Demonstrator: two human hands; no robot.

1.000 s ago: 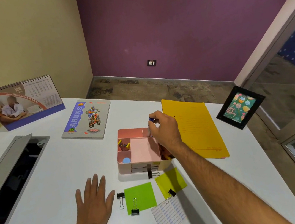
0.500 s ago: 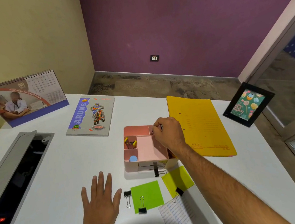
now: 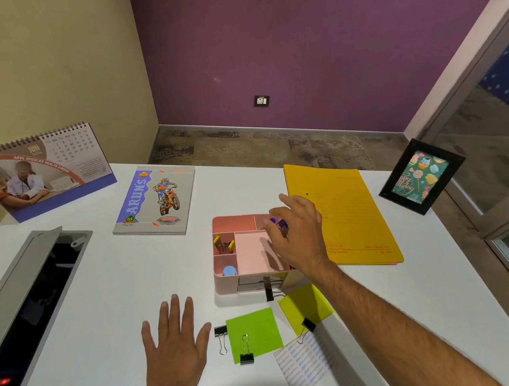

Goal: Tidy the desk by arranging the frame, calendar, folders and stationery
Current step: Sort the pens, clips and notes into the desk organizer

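The right hand [image 3: 300, 235] is hovering over the pink box [image 3: 247, 251] in the middle of the picture, with its fingers curled loosely around a small blue thing [image 3: 277, 222]. I cannot tell if the fingers are really gripping it. The left hand [image 3: 174, 347] is lying flat on the white desk [image 3: 69, 311] near the bottom, fingers straight and spread, holding nothing.

The pink box is showing little sections, with yellow-tipped things in one and a blue round thing in another. Just below it, a green paper [image 3: 254, 334] and a yellow paper [image 3: 306, 308] are lying flat with black clips [image 3: 221, 338] beside them and on them. A yellow folder [image 3: 345, 213] is lying right of the box. A black frame [image 3: 421, 175] is standing tilted at the right edge. A notebook [image 3: 155, 202] with a motorbike is lying up and left of the box, and a calendar [image 3: 39, 171] is standing at the upper left.
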